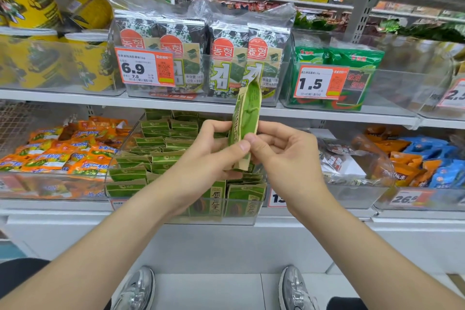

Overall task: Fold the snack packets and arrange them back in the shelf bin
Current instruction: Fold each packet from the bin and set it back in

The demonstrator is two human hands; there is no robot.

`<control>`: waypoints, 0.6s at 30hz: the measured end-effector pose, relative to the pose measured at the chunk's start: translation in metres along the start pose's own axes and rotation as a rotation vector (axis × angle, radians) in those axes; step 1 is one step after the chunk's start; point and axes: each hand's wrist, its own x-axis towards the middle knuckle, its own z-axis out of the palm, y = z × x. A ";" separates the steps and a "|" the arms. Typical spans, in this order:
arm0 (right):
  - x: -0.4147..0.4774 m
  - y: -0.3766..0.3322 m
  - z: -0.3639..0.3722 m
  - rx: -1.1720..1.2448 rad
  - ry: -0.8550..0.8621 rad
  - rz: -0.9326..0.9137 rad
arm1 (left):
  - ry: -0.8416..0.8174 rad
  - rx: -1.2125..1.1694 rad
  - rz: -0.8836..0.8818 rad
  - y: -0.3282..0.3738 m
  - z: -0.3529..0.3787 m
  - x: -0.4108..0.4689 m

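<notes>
Packet is held near upright btw both hands. Its long axis is vertical, top leaning a bit right, and it's edge-on to the camera, so it looks creased lengthwise. The top half pokes up in front of the shelf lip and the seaweed packs. The bottom end hangs below the thumbs, over the bin.

L hand pinches the packet's left side at mid-height, thumb in front, fingers curled behind. R hand pinches the right side the same way. The two thumb tips are just beside each other on the front face. Hands are level and neither is nearer; the packet sits dead centre.

The bin is directly below and behind the hands on the lower shelf. It's packed w/ stowed packets: folded rows at the back, a few standing against the front wall.

Prob. mid-fold, w/ placing not yet begun. The stowed rows lie crosswise while this one stands vertical, so it likely needs a turn on the way down and fwd.

In the way:
- Shelf lip close behind the top, so little room upward.
- Front wall of the bin to clear.
- Rows are tight; can't tell which gap is free.

Orange packets at left and the side bin at right are both apart from the hands.
</notes>
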 end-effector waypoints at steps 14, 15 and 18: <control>0.001 0.001 -0.004 -0.019 -0.356 0.111 | 0.103 -0.031 0.011 0.011 0.004 -0.002; 0.001 0.003 -0.004 -0.032 -0.387 0.132 | 0.132 -0.002 0.028 0.011 0.006 -0.003; -0.002 0.002 0.000 -0.048 -0.399 0.185 | 0.170 0.102 0.076 0.006 0.009 -0.003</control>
